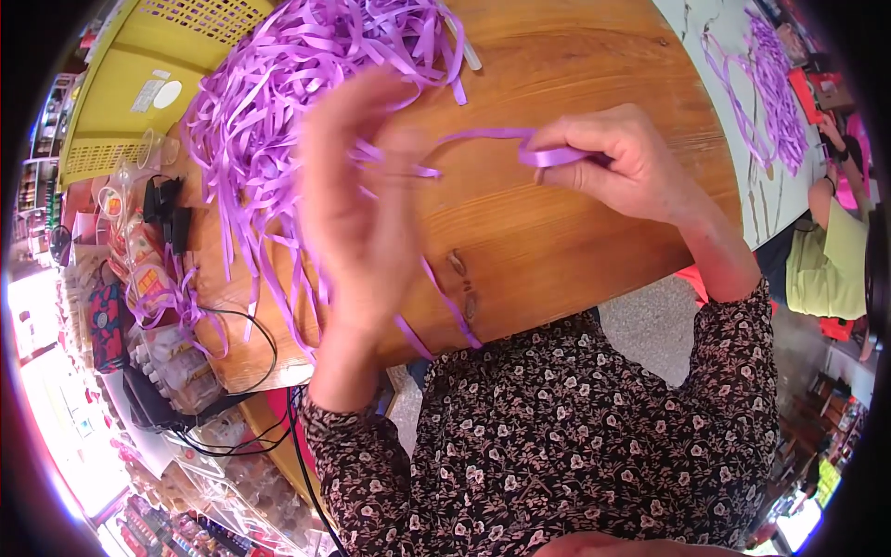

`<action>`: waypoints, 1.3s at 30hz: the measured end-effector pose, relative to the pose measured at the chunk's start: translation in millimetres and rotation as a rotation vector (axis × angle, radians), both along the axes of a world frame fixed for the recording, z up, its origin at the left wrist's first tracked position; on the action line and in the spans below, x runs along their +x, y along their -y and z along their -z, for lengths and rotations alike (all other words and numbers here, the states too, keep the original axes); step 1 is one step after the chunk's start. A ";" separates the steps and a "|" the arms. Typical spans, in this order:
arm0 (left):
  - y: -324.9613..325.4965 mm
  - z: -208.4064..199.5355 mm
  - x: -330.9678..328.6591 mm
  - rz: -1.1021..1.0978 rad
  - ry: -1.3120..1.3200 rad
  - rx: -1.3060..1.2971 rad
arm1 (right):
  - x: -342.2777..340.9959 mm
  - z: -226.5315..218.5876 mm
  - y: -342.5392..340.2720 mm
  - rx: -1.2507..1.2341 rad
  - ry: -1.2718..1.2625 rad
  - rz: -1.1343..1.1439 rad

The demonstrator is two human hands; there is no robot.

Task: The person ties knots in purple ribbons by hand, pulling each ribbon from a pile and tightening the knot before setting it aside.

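My right hand [608, 158], over the right part of the wooden table, pinches a purple ribbon [548, 158] between thumb and fingers. The ribbon is looped at the fingertips, and a strip of it runs left across the tabletop toward my other hand. My left hand [357, 186] is raised in front of the ribbon pile and smeared by motion, so whether it grips anything is unclear. Behind it a large tangled heap of purple ribbons [269, 102] covers the table's far left. Several loose strands trail from the heap toward the near edge.
A yellow plastic basket [176, 60] stands at the far left. Beside it lie a black clip-like object [172, 213], plastic packages [176, 371] and dark cables [260, 371]. More purple ribbons [775, 93] rest on a white marbled table [696, 19]. Another person [826, 251] is at the far right.
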State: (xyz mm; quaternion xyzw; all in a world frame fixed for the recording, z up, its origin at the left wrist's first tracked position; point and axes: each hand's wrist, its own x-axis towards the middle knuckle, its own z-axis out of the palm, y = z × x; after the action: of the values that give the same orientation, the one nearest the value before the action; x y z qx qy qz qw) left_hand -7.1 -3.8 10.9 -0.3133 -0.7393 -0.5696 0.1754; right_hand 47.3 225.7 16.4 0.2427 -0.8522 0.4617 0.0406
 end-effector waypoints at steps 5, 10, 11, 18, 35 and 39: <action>-48.0 -2.4 26.7 0.541 0.735 0.385 | 2.3 -23.0 12.7 -0.044 -0.129 0.061; -29.5 3.3 22.1 0.402 0.773 0.094 | 7.3 -24.9 -13.2 -0.110 0.003 0.212; -22.8 9.6 17.9 0.407 0.767 0.094 | 8.0 -22.2 -19.5 -0.171 0.074 0.249; -0.1 5.6 4.9 -0.212 -0.249 -0.694 | -13.8 -5.9 -6.5 0.024 -0.132 0.057; -20.3 6.8 17.3 0.320 0.845 0.307 | -23.2 -6.1 9.8 0.194 -0.488 0.121; -13.9 7.6 13.6 0.056 0.720 0.135 | -24.1 -4.9 4.4 0.076 -0.331 0.119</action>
State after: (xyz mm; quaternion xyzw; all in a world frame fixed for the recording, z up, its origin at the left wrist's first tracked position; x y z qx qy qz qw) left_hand 6.5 10.1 3.4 -0.1004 -0.7056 -0.6955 -0.0914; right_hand 23.2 221.3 21.3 0.2659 -0.8637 0.3796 0.1982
